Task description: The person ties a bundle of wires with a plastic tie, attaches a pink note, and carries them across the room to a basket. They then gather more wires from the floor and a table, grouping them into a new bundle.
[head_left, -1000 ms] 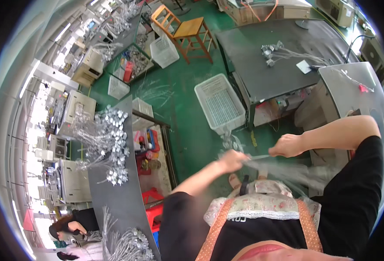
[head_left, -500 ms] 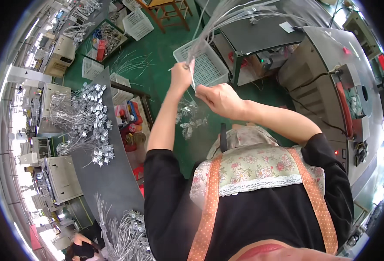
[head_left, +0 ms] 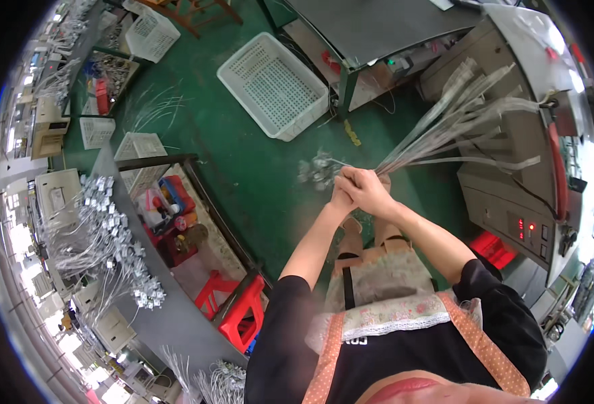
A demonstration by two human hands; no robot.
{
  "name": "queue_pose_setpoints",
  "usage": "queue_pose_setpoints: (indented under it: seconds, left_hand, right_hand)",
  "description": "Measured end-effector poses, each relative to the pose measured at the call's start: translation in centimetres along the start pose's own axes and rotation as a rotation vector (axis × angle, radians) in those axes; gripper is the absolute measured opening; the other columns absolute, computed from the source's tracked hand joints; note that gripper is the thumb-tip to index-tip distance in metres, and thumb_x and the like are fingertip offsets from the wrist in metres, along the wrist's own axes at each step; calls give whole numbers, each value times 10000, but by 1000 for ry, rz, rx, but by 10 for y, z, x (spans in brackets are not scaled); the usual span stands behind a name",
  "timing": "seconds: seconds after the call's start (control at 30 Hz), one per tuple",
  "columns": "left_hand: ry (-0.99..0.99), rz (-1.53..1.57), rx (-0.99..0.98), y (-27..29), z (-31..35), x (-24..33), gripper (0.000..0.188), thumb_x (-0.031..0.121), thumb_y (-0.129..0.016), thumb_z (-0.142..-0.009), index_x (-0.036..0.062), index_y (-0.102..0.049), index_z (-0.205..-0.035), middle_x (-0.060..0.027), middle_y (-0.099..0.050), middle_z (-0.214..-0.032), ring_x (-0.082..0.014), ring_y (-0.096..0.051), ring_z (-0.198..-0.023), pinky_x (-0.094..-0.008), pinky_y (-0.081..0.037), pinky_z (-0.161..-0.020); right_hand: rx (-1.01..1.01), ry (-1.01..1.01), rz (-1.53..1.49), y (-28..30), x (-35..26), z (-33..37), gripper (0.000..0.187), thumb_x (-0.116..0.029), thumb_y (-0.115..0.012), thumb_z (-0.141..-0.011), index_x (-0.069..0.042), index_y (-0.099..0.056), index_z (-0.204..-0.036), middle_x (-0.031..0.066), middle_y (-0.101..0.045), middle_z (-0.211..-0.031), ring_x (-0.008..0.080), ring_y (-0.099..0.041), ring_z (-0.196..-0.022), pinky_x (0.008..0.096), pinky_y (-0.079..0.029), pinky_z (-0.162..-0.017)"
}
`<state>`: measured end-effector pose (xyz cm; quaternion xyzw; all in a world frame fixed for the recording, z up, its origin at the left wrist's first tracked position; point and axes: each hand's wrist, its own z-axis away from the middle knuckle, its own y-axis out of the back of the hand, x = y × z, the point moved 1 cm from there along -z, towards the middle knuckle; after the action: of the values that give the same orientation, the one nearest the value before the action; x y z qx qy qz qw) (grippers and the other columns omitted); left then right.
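Note:
In front of my body, both hands are closed together around a bundle of thin, pale cables. My left hand is wrapped round it on the connector side, partly covered by my right hand, which lies over it. Small silvery connectors hang in a blurred cluster just left of my fists. The long loose cable ends fan out to the right, in front of a grey machine cabinet. My fingers hide the gripped part of the bundle.
A white perforated basket stands on the green floor ahead. At left, a grey bench carries several cable bundles with connectors. Beside it are a red plastic stool and a shelf of tools. A dark table stands ahead right.
The hands have come down and right, closer together. The cable bundle has swung from pointing up and away to pointing right. My view has turned, and the basket now shows fully.

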<state>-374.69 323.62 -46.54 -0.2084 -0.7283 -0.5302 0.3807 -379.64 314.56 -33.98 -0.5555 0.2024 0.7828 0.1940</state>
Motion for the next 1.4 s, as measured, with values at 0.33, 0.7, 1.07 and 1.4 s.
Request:
queue_pose_setpoints:
  seconds: [0.33, 0.7, 1.07, 1.4]
  left_hand:
    - [414, 187, -744, -100, -2, -42, 431, 194, -634, -807, 53, -504, -1193, -142, -550, -1169, -247, -558, -1036, -347, -435, -859]
    - [602, 873, -337, -115, 50, -90, 149, 131, -433, -947, 36, -545, -922, -108, -599, -1035, -208, -499, -1047, -353, -384, -933]
    - [814, 1115, -488, -79, 46, -54, 372, 236, -339, -972, 64, -400, -648, -129, -637, -912, -194, -527, -898, -278, -358, -825]
    - [905, 945, -394, -69, 61, -44, 312, 251, -430, -930, 55, -513, -702, -18, -543, -765, -114, -494, -800, -239, -362, -717]
  right_hand:
    - [116, -209, 748, 27, 181, -31, 183, -195, -528, -821, -39, -586, -746, 209, -599, -649, 392, -605, -635, 483, -484, -568]
    - [20, 344, 743, 14, 141, 3, 177, -147, -581, -802, -30, -564, -933, 188, -598, -834, 299, -612, -758, 419, -483, -609]
    - [-544, -669, -516, 38, 286, 2, 335, -266, -525, -931, -11, -581, -1140, 22, -574, -729, 60, -503, -553, 202, -348, -491]
    - [-422, -603, -359, 22, 272, -3, 211, -240, -575, -899, -36, -606, -944, 19, -598, -736, 95, -540, -596, 213, -440, -567]
